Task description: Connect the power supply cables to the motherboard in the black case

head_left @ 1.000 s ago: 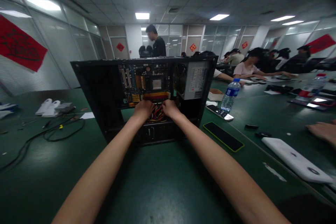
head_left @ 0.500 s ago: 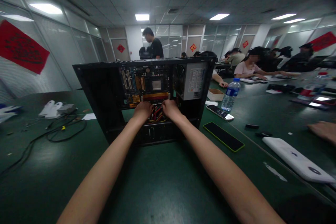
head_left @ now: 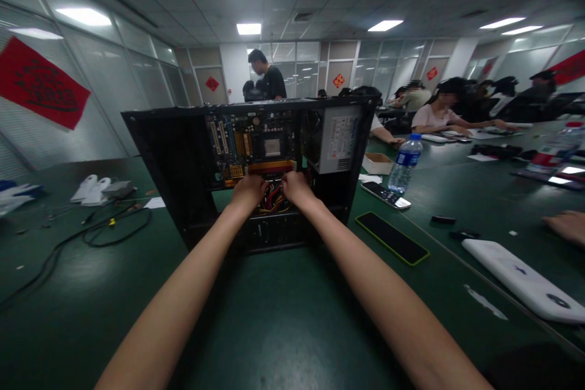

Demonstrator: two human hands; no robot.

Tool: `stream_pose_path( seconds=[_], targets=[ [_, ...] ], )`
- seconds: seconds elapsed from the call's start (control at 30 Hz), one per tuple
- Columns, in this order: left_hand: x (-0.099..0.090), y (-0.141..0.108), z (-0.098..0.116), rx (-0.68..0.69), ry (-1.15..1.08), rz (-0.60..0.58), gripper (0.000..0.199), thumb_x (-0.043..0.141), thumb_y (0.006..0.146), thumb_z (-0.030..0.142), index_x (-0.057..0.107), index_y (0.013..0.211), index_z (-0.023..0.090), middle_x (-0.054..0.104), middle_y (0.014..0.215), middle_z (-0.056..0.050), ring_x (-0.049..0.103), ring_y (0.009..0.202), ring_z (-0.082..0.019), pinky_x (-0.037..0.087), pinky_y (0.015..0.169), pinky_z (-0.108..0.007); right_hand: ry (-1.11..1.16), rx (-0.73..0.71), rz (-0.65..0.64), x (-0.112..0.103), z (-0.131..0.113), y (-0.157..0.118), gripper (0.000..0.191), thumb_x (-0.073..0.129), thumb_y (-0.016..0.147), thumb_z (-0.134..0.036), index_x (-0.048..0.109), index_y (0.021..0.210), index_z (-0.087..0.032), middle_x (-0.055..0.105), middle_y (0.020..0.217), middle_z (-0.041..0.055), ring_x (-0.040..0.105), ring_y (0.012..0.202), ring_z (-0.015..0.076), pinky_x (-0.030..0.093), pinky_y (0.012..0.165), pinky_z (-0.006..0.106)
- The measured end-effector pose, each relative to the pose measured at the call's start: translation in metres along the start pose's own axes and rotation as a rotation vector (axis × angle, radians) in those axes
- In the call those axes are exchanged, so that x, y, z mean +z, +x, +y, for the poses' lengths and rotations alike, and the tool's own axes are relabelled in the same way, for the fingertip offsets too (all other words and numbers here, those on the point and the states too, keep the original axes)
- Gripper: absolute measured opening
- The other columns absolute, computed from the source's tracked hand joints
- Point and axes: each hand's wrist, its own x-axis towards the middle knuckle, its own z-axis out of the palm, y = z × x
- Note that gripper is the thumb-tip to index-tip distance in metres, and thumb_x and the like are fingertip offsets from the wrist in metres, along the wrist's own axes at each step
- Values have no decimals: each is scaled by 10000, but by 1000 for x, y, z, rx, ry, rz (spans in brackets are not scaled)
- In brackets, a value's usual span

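Observation:
An opened black computer case (head_left: pixel 159 158) stands upright on the table, its inside facing me. Its motherboard (head_left: pixel 256 140) fills the upper middle, with orange memory slots (head_left: pixel 272 167) along the lower edge. Top right sits a silver power supply (head_left: pixel 340 134). Both hands reach inside, just below the slots. My left hand (head_left: pixel 249 192) is closed at the left side of a bundle of red, yellow and black power cables (head_left: pixel 275 198). From the right, my right hand (head_left: pixel 297 189) is closed on the same bundle. The fingertips are partly hidden.
On the right are a black phone with a green edge (head_left: pixel 392 237), another phone (head_left: pixel 386 195), a water bottle (head_left: pixel 406 164), a small box (head_left: pixel 378 163) and a white device (head_left: pixel 521 277). Black cables (head_left: pixel 114 237) lie left. A co-worker's hand (head_left: pixel 567 225) rests far right.
The view has shifted slightly, so things on the right sit a little farther right. Both hands stay at the cables with almost no visible movement.

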Motion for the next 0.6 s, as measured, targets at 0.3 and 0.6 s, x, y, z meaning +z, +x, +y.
stream_pose_path(
  seconds=[0.3,0.6],
  targets=[
    [-4,-4,7,-29,26,15,387,461,996,399,763,1104,183,744,1089,-172,702,1034,-323,538,872,-390,-13,-4,7,-3,-1,-2,288,496,957,-112,763,1061,-85,733,1083,208,692,1068,277,492,870,283],
    [-16,-19,-1,39,14,107,385,399,1015,311,738,1144,181,752,1096,-149,706,1017,-300,511,813,-356,-22,-383,286,-19,-9,-37,278,426,1026,-184,683,1087,-97,730,1054,160,703,987,243,520,867,326]
  ],
)
